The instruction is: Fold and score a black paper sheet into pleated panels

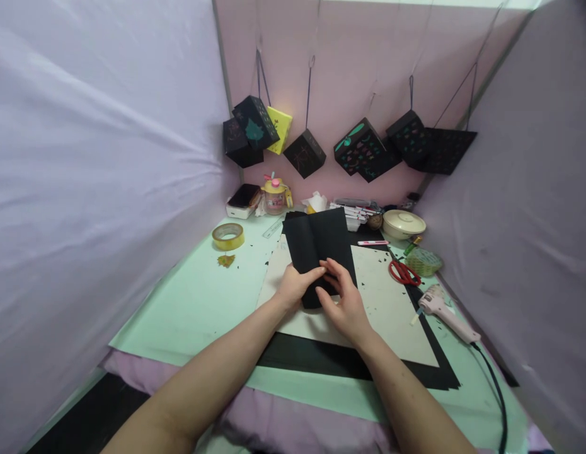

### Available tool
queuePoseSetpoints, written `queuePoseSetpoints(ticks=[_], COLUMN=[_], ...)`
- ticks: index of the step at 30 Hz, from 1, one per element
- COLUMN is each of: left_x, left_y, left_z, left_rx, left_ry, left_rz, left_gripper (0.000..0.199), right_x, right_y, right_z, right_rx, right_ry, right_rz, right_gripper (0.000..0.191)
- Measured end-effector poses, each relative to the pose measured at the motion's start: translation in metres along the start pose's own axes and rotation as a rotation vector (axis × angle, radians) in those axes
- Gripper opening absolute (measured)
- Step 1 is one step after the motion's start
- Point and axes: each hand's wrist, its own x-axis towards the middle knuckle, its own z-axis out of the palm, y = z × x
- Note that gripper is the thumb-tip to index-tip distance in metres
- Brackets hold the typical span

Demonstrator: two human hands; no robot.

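Observation:
A sheet of black paper (328,236) with a crease down it stands tilted above the work surface. My left hand (295,285) grips its lower left part, the thumb lying across the front and the other fingers hidden behind. At the lower right of the paper is my right hand (344,306), its fingers bent and apart; the fingertips touch the paper near my left thumb. Whether they pinch it I cannot tell. Beneath both hands lies a white sheet (387,315) sprinkled with small black scraps, on top of larger black sheets (316,359).
Red-handled scissors (404,273), a glue gun (448,315) with a black cord and a lidded cream bowl (404,224) are on the right. A tape roll (228,236) lies left. Several decorated black boxes (305,154) hang at the back. Fabric walls (108,157) rise on both sides.

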Motion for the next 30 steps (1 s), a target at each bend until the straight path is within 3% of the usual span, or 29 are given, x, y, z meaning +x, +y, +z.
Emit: queuePoseSetpoints(ticks=[8, 11, 18, 30], left_x=[0.004, 0.005, -0.009, -0.011], left_y=[0.001, 0.0, 0.002, -0.001], left_z=[0.002, 0.001, 0.003, 0.002], left_rx=[-0.16, -0.137, 0.312, 0.282], left_ry=[0.165, 0.134, 0.065, 0.065], left_rz=[-0.028, -0.032, 0.135, 0.135], left_gripper=[0.043, 0.045, 0.034, 0.035], right_x=[0.0, 0.0, -0.002, -0.006], right_y=[0.0, 0.001, -0.002, 0.0], right_z=[0.0, 0.001, 0.002, 0.002], right_rx=[-0.062, -0.042, 0.045, -0.071], right_ry=[-0.023, -0.008, 0.025, -0.022], right_rz=[-0.034, -0.033, -0.044, -0.107], right_gripper=[0.058, 0.062, 0.07, 0.074])
